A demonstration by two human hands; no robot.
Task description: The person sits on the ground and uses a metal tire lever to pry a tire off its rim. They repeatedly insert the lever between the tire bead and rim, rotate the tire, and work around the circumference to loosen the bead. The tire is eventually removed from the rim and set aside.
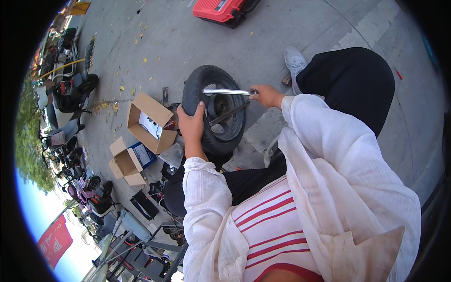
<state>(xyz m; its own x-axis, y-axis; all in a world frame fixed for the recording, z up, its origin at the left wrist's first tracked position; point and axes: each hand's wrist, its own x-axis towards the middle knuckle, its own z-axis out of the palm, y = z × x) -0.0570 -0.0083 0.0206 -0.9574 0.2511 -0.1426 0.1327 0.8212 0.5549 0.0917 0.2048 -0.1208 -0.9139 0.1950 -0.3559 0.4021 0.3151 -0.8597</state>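
Note:
A black tyre [191, 91] on a wheel rim [233, 126] stands tilted in front of me. My left hand [191, 126] is wrapped round the tyre's left side, thumb lying on its tread. My right hand [268, 96] is closed on the end of a silver tyre lever [224, 92], which reaches across the wheel to the tyre's left bead. Below it, a second, dark flat bar [229, 114] lies slanted across the rim, with no hand on it. How deep the lever's tip sits is too small to tell.
Left of the wheel are two open cardboard boxes [165, 142] [123, 162] and a blue box [143, 155]. A red tool case [218, 10] lies at the far side. A concrete block [263, 129] is right of the wheel. Parked scooters [70, 96] line the left edge.

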